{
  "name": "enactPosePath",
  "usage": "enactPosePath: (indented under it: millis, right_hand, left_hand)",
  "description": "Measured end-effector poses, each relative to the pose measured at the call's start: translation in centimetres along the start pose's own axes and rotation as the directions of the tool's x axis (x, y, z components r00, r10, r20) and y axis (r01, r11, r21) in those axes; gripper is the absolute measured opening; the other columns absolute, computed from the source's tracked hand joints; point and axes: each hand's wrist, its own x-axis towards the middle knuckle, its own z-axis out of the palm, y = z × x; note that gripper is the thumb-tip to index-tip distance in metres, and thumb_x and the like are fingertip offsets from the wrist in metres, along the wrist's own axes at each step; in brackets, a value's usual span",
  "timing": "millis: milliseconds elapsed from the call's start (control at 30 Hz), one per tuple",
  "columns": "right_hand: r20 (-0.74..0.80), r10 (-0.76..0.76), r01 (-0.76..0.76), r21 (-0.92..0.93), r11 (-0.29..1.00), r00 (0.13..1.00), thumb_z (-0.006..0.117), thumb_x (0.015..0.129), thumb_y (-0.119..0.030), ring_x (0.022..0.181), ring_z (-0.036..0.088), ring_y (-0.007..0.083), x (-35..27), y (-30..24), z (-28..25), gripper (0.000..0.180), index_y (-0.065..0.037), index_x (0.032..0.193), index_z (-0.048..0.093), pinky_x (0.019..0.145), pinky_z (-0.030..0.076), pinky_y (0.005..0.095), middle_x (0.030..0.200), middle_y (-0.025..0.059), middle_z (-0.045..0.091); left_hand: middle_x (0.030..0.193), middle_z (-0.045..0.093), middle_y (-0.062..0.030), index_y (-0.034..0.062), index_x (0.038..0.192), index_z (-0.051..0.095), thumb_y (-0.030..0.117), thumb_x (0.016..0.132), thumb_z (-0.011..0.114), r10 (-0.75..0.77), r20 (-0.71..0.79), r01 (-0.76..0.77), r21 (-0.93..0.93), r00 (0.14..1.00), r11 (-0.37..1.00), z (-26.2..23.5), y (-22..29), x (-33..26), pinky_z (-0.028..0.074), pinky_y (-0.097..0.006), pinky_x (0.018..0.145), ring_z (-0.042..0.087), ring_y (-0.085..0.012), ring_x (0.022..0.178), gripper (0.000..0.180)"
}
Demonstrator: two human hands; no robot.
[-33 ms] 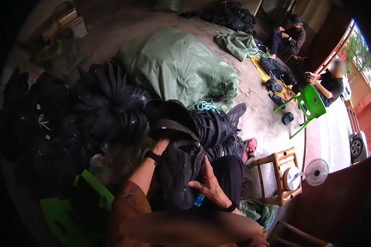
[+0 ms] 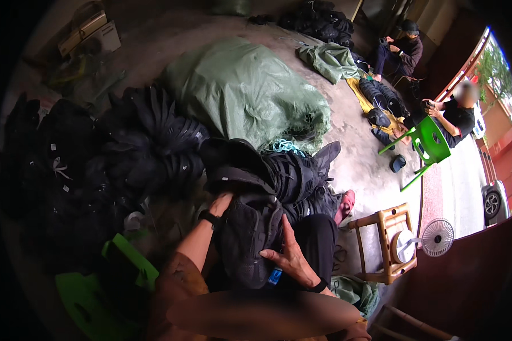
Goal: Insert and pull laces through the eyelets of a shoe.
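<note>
Black shoe upper (image 2: 250,238) is held on the lap, its long axis running away from the body. The left hand (image 2: 221,203) is curled round its far top edge; the right hand (image 2: 290,258) is pressed open-fingered against its near right side.

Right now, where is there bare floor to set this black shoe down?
Bare concrete lies between the green sack, the wooden stool and the green chair. Left of the left hand, black shoe piles crowd everything.
</note>
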Motion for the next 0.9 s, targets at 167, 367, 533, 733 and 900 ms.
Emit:
enactPosePath:
  millis: [167, 367, 533, 733, 900]
  right_hand:
    - [0.013, 0.024, -0.025, 0.070, 0.997, 1.000, 0.085, 0.070, -0.035, 0.142, 0.026, 0.0325, 0.1, 1.2, -1.1, 0.117, -0.012, 0.154, 0.008, 0.110, 0.030, 0.0505, 0.153, 0.0196, 0.027]
    - [0.046, 0.122, -0.130, 0.360, 0.924, 0.991, 0.082, 0.076, -0.031, 0.139, 0.030, 0.0273, 0.8, -1.4, -1.7, 0.099, -0.002, 0.150, 0.022, 0.113, 0.027, 0.0377, 0.152, 0.0186, 0.029]
    - [-0.136, 0.205, -0.180, 0.178, 0.967, 0.969, 0.061, 0.093, -0.041, 0.109, 0.057, 0.0252, 4.0, -2.6, -2.3, 0.063, 0.006, 0.133, 0.045, 0.092, 0.045, 0.0353, 0.131, 0.0256, 0.052]
    - [-0.190, 0.116, -0.090, 0.140, 0.986, 0.975, 0.050, 0.097, -0.043, 0.115, 0.054, 0.0261, 7.0, -0.2, -1.2, 0.061, 0.008, 0.130, 0.045, 0.100, 0.039, 0.0332, 0.120, 0.0207, 0.058]
    - [-0.031, 0.233, -0.171, 0.586, 0.792, 0.972, 0.050, 0.094, -0.012, 0.118, 0.050, 0.0158, 4.0, 0.3, -0.5, 0.041, 0.001, 0.133, 0.048, 0.102, 0.037, 0.0275, 0.126, 0.0074, 0.056]
  left_hand:
    - [0.136, 0.048, -0.0242, -0.0074, 0.132, 0.043, 0.019, 0.099, 0.037, 0.126, 0.068, -0.142, 0.339, 0.990, 0.930, -2.2, 2.4, -9.1, 0.035, -0.036, 0.109, 0.044, -0.0321, 0.130, 0.043]
    - [0.107, 0.066, -0.0182, -0.0006, 0.109, 0.065, 0.009, 0.091, 0.058, 0.303, 0.013, -0.302, 0.134, 0.953, 0.944, -8.2, 9.9, -12.9, 0.050, -0.035, 0.084, 0.064, -0.0326, 0.099, 0.022]
    - [0.119, 0.063, -0.0144, 0.0013, 0.128, 0.054, 0.024, 0.095, 0.059, 0.109, 0.093, -0.075, -0.312, 0.990, 0.947, -6.4, 16.9, -12.1, 0.046, -0.032, 0.090, 0.060, -0.0198, 0.107, 0.040]
    - [0.117, 0.059, -0.0238, 0.0015, 0.123, 0.052, 0.025, 0.090, 0.059, 0.237, -0.109, -0.235, 0.026, 0.965, 0.972, -1.3, 17.2, -10.6, 0.045, -0.039, 0.094, 0.058, -0.0368, 0.108, 0.040]
    - [0.119, 0.059, -0.0213, 0.0003, 0.125, 0.051, 0.026, 0.091, 0.059, 0.355, 0.059, -0.350, -0.076, 0.933, 0.934, -2.0, 16.3, -10.2, 0.041, -0.041, 0.099, 0.054, -0.0376, 0.113, 0.044]
